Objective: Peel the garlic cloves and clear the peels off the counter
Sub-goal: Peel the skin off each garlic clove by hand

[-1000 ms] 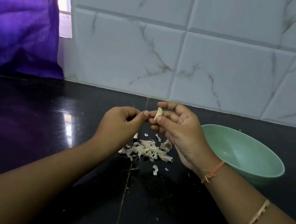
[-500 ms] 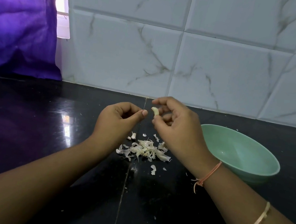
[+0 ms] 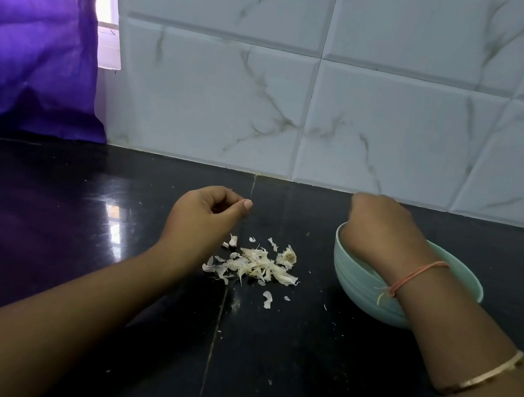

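Swung away from the left hand, the right hand (image 3: 379, 236) now dips into the bowl (image 3: 354, 289). Left of the bowl, the left hand (image 3: 203, 221) hovers over the counter (image 3: 269, 360), fingers loosely curled, thumb out, nothing seen in them. Peels (image 3: 257, 265) lie heaped just left of the bowl. The right hand's fingers are hidden inside the bowl; whether they pinch the clove I cannot tell.
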A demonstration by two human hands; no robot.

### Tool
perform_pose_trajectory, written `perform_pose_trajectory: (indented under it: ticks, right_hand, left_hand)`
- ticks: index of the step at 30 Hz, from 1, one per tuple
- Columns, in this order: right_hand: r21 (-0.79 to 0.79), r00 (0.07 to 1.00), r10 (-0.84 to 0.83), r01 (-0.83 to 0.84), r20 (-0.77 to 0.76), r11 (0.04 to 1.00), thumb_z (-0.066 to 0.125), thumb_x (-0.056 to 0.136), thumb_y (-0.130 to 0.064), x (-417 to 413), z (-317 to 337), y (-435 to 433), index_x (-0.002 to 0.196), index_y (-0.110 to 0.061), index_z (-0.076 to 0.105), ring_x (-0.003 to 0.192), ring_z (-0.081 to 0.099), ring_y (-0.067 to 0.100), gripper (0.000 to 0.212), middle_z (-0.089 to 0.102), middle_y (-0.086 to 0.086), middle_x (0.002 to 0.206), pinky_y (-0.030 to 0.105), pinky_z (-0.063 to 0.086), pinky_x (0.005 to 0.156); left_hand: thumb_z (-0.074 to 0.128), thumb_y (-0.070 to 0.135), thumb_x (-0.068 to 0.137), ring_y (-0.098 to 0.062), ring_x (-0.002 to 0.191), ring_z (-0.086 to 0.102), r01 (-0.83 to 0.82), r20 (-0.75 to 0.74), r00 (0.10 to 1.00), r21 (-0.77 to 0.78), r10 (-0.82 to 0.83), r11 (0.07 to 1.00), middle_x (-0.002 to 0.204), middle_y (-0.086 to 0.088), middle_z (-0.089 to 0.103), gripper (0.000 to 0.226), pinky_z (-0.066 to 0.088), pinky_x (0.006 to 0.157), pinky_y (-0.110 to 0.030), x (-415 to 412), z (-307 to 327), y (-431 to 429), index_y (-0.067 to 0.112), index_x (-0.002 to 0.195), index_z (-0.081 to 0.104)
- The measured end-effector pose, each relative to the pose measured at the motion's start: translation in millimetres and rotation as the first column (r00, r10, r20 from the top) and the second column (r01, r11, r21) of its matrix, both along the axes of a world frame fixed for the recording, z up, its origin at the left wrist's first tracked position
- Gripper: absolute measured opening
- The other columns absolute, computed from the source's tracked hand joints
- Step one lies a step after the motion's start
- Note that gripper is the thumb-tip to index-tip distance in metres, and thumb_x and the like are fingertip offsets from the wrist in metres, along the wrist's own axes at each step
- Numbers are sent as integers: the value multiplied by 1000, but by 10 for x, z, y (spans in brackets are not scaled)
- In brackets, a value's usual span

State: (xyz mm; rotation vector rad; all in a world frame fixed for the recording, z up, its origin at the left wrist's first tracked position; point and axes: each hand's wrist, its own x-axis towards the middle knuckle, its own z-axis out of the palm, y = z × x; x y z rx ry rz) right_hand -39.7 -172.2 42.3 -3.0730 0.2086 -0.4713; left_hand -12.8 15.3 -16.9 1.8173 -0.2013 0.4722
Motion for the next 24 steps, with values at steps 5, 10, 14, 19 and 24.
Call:
perform_pose_trajectory:
  ticks: [5, 10, 14, 19, 24]
  right_hand:
    - [9, 1000, -25, 25, 11, 1000, 44, 81, -1, 4, 2, -25, 64, -10, 36, 66, 41, 25, 22, 36, 3, 64, 27, 32, 63]
    - [34, 953, 105, -119, 284, 992, 43, 88, -9, 11, -5, 91, 94, -6, 55, 83, 49, 30, 14, 42, 7, 89, 30, 34, 68]
    - [37, 811, 460, -505, 363, 862, 46, 87, -4, 32, -125, 313, 100, -7, 62, 86, 55, 25, 21, 52, 7, 100, 30, 42, 73]
    - [45, 787, 589, -606, 184, 794, 40, 93, -11, 190, -444, 542, 109, -6, 60, 98, 55, 29, 26, 52, 8, 111, 41, 45, 84]
    - [99, 773, 634, -631, -5, 770, 39, 92, -12, 387, -625, 659, 109, -2, 59, 103, 55, 29, 27, 57, 11, 113, 43, 46, 86]
  left_hand:
    - [64, 18, 86, -6, 65, 55, -26, -25, 999, 44, 27, 999, 72, 6, 63, 14, 47, 58, -15, 35, -22, 16, 26, 75, 65]
    - [62, 8, 86, -4, 69, 54, -58, -37, 997, 92, 62, 994, 82, 4, 64, 21, 46, 61, -14, 85, -34, 62, 27, 79, 63]
    - [56, 0, 87, -3, 71, 57, -67, -35, 997, 26, 68, 997, 80, 8, 65, 28, 49, 71, -21, 136, -49, 72, 26, 78, 63]
    - [46, -5, 88, -2, 70, 59, -86, -34, 996, -51, 84, 995, 81, 7, 66, 34, 48, 71, -22, 198, -63, 71, 23, 79, 63]
    - [41, -5, 89, -2, 69, 58, -90, -42, 995, -98, 86, 991, 82, 7, 65, 37, 46, 69, -20, 230, -74, 73, 23, 78, 62]
